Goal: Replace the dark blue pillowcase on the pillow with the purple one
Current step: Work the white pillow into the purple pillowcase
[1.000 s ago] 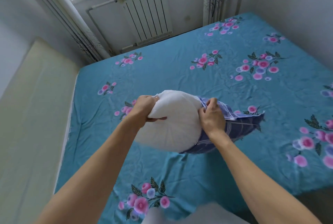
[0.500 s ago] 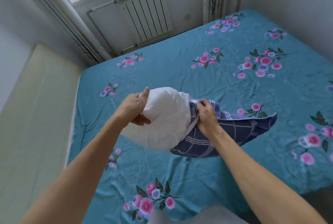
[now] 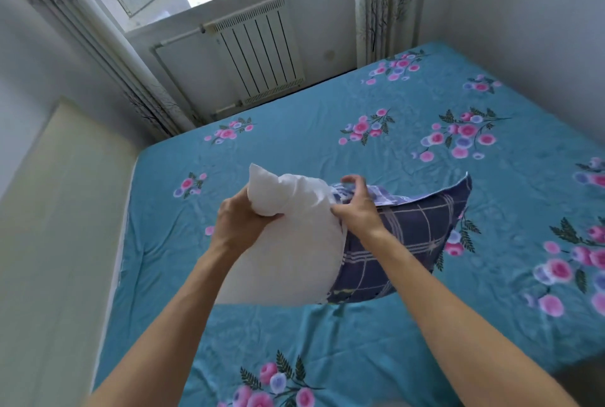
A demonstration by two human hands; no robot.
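Note:
A white pillow (image 3: 288,249) is held in the air above the bed, more than half of it out of the dark blue checked pillowcase (image 3: 415,243). My left hand (image 3: 242,220) grips the pillow's bare upper left corner. My right hand (image 3: 357,207) pinches the bunched open edge of the pillowcase against the pillow. The closed end of the case hangs out to the right with one corner pointing up. No purple pillowcase is in view.
A bed with a teal flowered sheet (image 3: 327,151) fills the middle and right. A pale yellow surface (image 3: 55,226) runs along its left side. A white radiator (image 3: 258,53) stands under the window at the far end, with curtains either side.
My left hand has drawn more of the pillow out and taken hold of its upper corner. The pillowcase has slid further right and its far corner has lifted. The camera has tilted up.

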